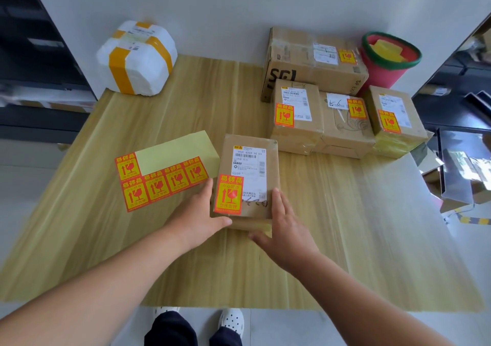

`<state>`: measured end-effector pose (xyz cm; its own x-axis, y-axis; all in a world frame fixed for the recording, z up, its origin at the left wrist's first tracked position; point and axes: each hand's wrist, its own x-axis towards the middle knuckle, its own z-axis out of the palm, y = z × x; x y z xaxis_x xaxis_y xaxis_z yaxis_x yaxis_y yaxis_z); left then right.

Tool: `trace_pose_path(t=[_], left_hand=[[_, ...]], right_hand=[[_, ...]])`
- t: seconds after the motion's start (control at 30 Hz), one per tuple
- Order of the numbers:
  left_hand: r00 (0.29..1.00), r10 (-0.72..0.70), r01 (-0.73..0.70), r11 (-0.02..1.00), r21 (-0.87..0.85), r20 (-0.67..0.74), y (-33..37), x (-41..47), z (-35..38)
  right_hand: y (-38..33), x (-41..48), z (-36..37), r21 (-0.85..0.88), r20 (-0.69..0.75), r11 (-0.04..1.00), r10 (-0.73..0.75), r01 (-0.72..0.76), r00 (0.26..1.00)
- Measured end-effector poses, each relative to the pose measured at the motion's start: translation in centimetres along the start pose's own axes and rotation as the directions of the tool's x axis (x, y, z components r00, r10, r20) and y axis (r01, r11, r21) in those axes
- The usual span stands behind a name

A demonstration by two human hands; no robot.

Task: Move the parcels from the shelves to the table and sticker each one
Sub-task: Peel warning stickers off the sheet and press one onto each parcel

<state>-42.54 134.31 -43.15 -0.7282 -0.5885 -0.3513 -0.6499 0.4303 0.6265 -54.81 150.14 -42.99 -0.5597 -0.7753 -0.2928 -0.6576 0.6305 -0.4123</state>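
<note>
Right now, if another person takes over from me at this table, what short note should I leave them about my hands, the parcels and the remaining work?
Left hand: open, fingers against the left side of the small parcel.
Right hand: open, against its right side.
Done: this parcel carries a red sticker. So do the large box and the three smaller boxes at the far right.
Left: the white foam parcel at the far left shows no red sticker.
The sticker sheet, with five stickers on it, lies beside the left hand.
Whether parcels remain on the shelves cannot be seen.
</note>
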Motion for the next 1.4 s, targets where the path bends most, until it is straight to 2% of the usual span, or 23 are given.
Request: trace_pose_path(t=[0.27,0.4,0.6,0.83,1.17,1.3,1.4], left_hand=[[0.987,0.024,-0.049,0.986,-0.158,-0.159,0.1,2.3,-2.7],[0.983,0.032,-0.072,0.973,-0.217,-0.183,0.7,5.2,-5.8],[0.98,0.05,-0.084,0.981,-0.177,-0.192,1.8,11.3,-10.1],[0.987,0.037,-0.059,0.988,-0.14,-0.154,1.6,20.2,-13.8],[0.993,0.026,-0.042,0.991,-0.13,-0.117,0.3,32.7,-15.0],[0.99,0.059,-0.076,0.988,-0.137,-0.129,1.0,36.3,-14.5],[0.985,0.095,-0.116,0.983,-0.146,-0.141,1.7,38.1,-14.2]], right_hand=[[-2.9,4.6,-2.3,-0.011,-0.17,0.998,-0.061,0.06,0.984],[-4.6,8.0,-4.5,-0.108,-0.203,0.994,-0.016,-0.006,0.979],[-6.3,14.1,-7.2,-0.189,-0.258,0.981,-0.009,-0.041,0.966],[-8.1,23.7,-8.8,-0.074,-0.235,0.997,0.003,-0.021,0.972],[-8.2,36.0,-8.6,-0.055,-0.194,0.987,0.136,-0.149,0.972],[-7.4,38.9,-9.0,-0.143,-0.254,0.963,0.189,-0.23,0.948],[-7.1,40.5,-9.1,-0.201,-0.302,0.954,0.157,-0.224,0.94]])
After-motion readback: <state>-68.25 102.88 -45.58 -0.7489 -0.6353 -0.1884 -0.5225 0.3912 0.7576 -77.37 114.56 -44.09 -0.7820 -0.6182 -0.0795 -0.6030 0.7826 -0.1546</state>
